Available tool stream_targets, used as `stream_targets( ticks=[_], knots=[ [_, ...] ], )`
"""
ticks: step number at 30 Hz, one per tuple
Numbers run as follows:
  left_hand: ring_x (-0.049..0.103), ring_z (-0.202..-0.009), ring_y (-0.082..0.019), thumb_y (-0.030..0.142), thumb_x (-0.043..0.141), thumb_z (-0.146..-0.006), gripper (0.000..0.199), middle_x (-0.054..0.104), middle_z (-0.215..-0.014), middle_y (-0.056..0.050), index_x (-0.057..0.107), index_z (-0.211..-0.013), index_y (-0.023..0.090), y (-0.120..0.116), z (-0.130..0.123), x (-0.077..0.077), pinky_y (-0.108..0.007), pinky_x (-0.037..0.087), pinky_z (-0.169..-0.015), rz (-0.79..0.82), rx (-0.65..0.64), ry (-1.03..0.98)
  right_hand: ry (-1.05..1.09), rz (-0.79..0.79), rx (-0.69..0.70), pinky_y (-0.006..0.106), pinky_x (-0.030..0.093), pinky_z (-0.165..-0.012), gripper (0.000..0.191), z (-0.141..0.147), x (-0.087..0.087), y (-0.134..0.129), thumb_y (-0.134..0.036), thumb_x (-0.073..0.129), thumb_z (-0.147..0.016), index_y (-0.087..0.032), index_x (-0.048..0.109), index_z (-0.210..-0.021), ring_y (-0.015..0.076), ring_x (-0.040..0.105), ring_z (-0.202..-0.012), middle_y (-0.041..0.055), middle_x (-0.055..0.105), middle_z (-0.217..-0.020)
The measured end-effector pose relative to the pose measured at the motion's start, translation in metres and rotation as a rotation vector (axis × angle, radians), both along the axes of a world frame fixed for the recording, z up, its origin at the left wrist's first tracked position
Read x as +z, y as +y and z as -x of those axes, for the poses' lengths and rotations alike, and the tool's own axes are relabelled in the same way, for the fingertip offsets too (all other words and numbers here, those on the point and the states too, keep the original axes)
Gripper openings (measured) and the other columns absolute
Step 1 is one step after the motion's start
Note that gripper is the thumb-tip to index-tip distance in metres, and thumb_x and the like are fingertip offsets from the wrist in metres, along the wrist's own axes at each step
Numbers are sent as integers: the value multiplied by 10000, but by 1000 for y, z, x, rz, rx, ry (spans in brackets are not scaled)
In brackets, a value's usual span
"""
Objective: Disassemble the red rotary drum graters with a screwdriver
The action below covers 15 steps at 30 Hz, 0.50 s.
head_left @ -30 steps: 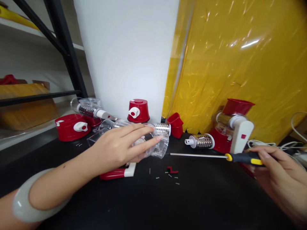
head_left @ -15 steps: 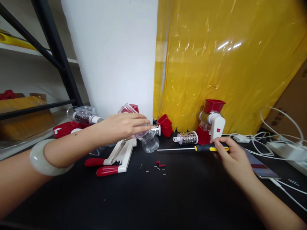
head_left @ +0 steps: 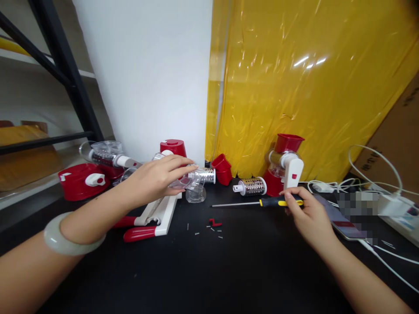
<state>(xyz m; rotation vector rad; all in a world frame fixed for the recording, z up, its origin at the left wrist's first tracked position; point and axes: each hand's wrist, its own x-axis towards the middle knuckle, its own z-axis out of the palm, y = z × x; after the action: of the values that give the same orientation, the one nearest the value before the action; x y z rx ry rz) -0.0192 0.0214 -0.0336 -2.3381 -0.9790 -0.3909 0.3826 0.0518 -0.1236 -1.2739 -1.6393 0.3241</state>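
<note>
My left hand [head_left: 159,176] is wrapped over a clear plastic housing [head_left: 196,190], whose lower end rests near the black table. Behind it lies a metal grater drum [head_left: 207,175], partly covered. In my right hand [head_left: 303,211] is the black and yellow handle of a screwdriver [head_left: 237,204], its shaft pointing left. Below the shaft sit a small red part [head_left: 215,223] and several small screws [head_left: 220,237]. Under my left hand are white arms with red handles [head_left: 140,233], partly hidden by the wrist.
A red and white grater [head_left: 291,163] stands at the right back beside another drum [head_left: 253,186] and a red pusher [head_left: 221,169]. At left is a red base [head_left: 81,182]. A phone [head_left: 343,220] and white cables lie on the right.
My left hand has shifted left with the clear housing, which now looks more upright. The screwdriver tip is apart from the housing. The view has turned slightly.
</note>
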Motion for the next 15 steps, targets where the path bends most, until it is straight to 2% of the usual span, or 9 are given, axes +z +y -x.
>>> stream_targets(
  ticks=[4,8,15],
  knots=[
    [555,-1211,-300,341,684,-865,627,576,-1333,-135,430,-1430,245,-6,4,-14,-468,494,-992,-135,-19,-147,-21,12,10,298,441,-617,343,5,-6,0,-530,512,-897,-208,615,-961,169,569,-600,3,613,-688],
    [561,-1196,-299,315,699,-858,659,578,-1295,-145,398,-1441,259,-11,7,-25,-466,508,-971,-219,-36,-189,-24,55,11,311,462,-637,382,11,-12,0,-548,488,-909,-208,618,-1024,181,604,-649,33,656,-805],
    [563,-1175,-284,334,731,-832,630,564,-1270,-137,460,-1391,236,-13,8,-28,-453,514,-976,-223,-29,-313,-123,48,-9,328,481,-663,402,13,-14,1,-543,477,-909,-211,642,-1064,188,641,-663,53,691,-924]
  ],
)
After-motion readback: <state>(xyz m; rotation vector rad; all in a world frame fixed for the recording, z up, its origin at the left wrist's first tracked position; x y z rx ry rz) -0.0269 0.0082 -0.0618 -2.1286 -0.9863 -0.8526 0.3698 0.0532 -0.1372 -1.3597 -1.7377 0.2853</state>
